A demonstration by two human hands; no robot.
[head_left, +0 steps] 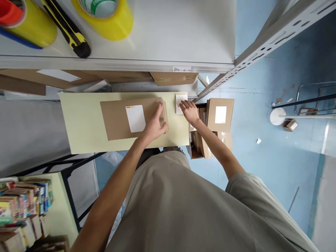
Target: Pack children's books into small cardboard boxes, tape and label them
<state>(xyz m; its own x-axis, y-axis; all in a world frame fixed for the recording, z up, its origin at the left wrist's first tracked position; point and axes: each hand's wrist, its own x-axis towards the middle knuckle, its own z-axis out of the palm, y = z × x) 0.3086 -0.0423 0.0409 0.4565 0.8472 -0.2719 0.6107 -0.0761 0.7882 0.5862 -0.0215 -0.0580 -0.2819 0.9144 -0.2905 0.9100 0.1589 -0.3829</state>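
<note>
Looking down, head view: left hand (153,126) spread, thumb and fingers at the right end of 1 labelled cardboard box (115,119), flat on the pale-yellow table (81,122). Right hand (190,112) over a white pad (179,105) near the table's right edge; can't tell if pinching. Yellow-black cutter (70,29) on shelf (178,33).

One head-worn view looks steeply down — both hands (154,126) (190,112) near below.

A utility knife (67,29) lies beside a tape roll (118,22); books (25,201) crowd lower left.
</note>
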